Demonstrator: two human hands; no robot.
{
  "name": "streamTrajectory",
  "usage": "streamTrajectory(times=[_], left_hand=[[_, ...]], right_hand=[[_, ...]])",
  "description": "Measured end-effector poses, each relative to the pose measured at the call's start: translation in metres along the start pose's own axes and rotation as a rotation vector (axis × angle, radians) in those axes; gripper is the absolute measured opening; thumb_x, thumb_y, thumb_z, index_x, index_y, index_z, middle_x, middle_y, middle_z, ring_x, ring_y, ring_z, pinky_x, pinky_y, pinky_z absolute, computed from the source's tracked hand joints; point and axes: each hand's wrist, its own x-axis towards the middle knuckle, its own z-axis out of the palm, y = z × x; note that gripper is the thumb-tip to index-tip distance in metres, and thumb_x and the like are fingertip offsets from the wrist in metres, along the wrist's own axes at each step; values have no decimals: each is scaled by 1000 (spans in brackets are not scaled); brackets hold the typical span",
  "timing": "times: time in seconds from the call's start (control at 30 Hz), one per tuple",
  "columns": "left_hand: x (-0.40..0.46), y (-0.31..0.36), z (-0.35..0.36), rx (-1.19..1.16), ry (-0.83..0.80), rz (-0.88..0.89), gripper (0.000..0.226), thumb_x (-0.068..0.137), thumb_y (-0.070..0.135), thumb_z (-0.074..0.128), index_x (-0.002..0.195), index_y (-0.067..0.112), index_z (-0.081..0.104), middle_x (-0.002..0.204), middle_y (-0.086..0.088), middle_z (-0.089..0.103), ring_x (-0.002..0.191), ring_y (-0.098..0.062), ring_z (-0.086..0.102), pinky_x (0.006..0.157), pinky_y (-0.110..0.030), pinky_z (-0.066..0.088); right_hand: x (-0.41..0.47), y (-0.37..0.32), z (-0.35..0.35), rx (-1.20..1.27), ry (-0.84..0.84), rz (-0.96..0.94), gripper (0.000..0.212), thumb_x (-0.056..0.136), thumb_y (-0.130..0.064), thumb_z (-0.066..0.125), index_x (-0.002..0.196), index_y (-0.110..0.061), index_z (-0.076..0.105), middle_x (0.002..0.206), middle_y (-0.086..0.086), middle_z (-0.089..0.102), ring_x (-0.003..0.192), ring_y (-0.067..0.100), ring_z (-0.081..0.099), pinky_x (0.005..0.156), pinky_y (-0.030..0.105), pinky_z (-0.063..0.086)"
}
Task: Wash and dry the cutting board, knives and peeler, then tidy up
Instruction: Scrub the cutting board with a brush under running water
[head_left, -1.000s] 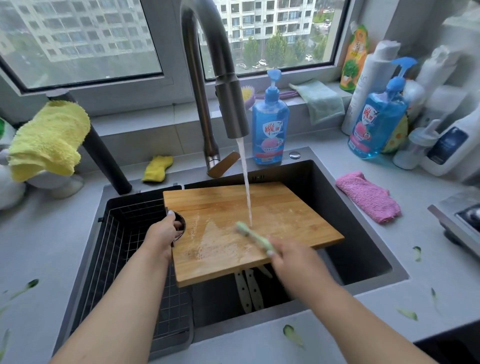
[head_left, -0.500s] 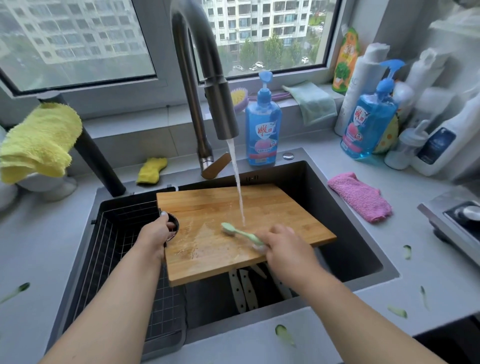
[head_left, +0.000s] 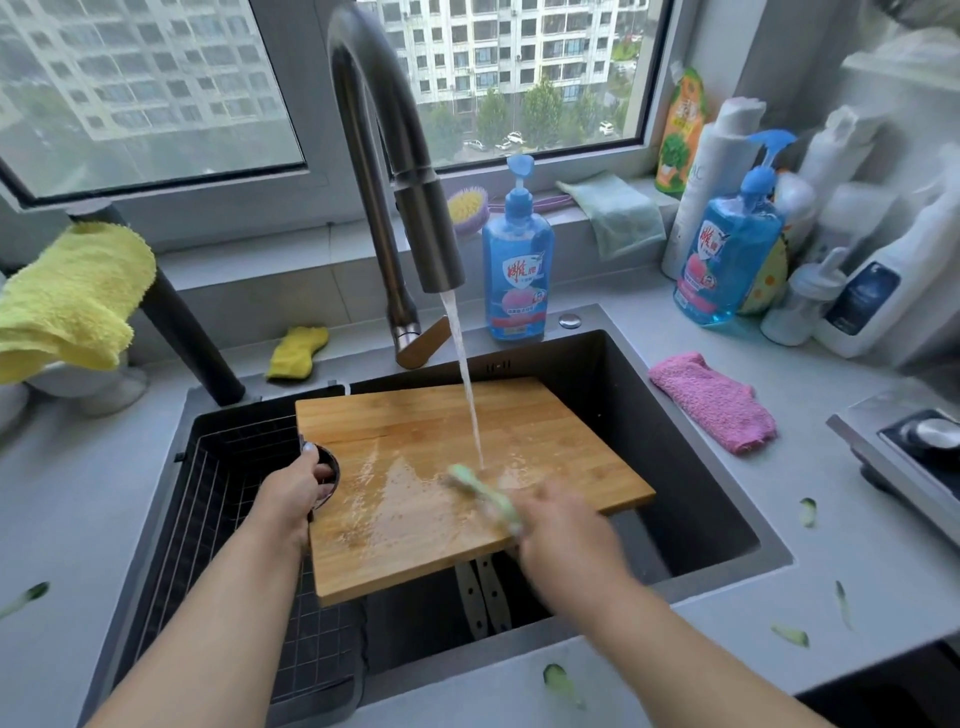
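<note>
The washing step is in hand: the rectangular bamboo cutting board (head_left: 457, 478) lies across the dark sink (head_left: 691, 467) under the running stream from the grey steel faucet (head_left: 415, 208), the left hand (head_left: 296, 491) gripping its edge at 9 o'clock with fingers curled at the round handle hole. The right hand (head_left: 563, 525), at 4 o'clock on the board, is motion-blurred but seems clamped on a pale green scrubbing brush (head_left: 480, 491) whose head meets the wet wood. The next move likely calls for scrubbing the dry 12 o'clock strip, then turning to the white-handled knives (head_left: 483, 597) below.

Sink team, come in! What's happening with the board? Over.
Left hand grips cutting board at its hole. Right hand holds green brush under running water. Knives wait below.
</note>
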Motion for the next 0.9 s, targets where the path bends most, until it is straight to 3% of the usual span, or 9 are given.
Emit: streamTrajectory(times=[0.1,0.2,0.3,0.37,0.47,0.6,0.7,0.8,0.9], left_hand=[[-9,0,1,-41,-5,5,45,101,44,41,108,3,57,111,-26,61,94,-37,62,76,-49,53],[-19,-4,-2,-65,5,15,48,102,42,40,118,-1,54,114,-28,60,72,-30,58,57,-38,47],[-28,-11,-11,-40,35,56,51,103,38,37,128,-5,51,109,-22,56,70,-24,54,54,-33,41],[-29,-15,-17,-39,40,70,53,103,39,36,131,-4,49,111,-21,57,72,-23,56,55,-34,41],[-30,-16,-22,-38,48,73,53,103,41,36,127,-3,51,109,-21,59,74,-25,58,56,-34,43],[-31,-12,-25,-23,44,82,45,103,40,36,118,2,54,104,-24,60,72,-28,59,56,-34,44],[-31,-9,-28,-27,28,67,44,103,41,38,113,2,55,103,-26,61,75,-31,60,57,-36,47],[-27,-10,-31,-24,28,67,45,102,42,38,114,2,55,104,-25,61,80,-33,61,59,-37,48],[-25,-8,-29,-41,17,66,45,102,41,39,110,0,56,88,-22,62,69,-31,60,57,-36,47]], right_hand=[[-15,-35,14,61,-72,-187,31,99,-24,42,129,-26,49,111,-2,46,95,20,47,80,40,49],[3,1,4,39,11,-17,30,98,-24,40,125,-25,53,103,-2,46,87,20,46,66,33,43],[19,53,-12,-122,122,221,29,98,-23,39,121,-21,56,101,1,44,92,22,48,65,31,41],[24,61,-13,-160,144,278,28,99,-25,39,121,-20,56,100,1,43,93,21,49,63,32,42],[15,26,4,-99,70,135,30,99,-21,38,125,-21,53,109,2,45,90,19,47,66,30,39],[12,-19,29,29,-32,-99,36,99,-19,42,134,-19,46,104,-1,41,87,17,43,70,32,43],[45,3,25,-5,17,81,30,99,-20,43,127,-20,53,119,3,47,100,20,51,79,34,51],[56,24,15,-102,70,248,32,100,-19,39,130,-19,51,123,5,47,106,22,48,77,32,43],[41,-3,17,45,0,75,25,98,-20,45,122,-20,52,110,-1,48,84,13,47,67,26,42]])
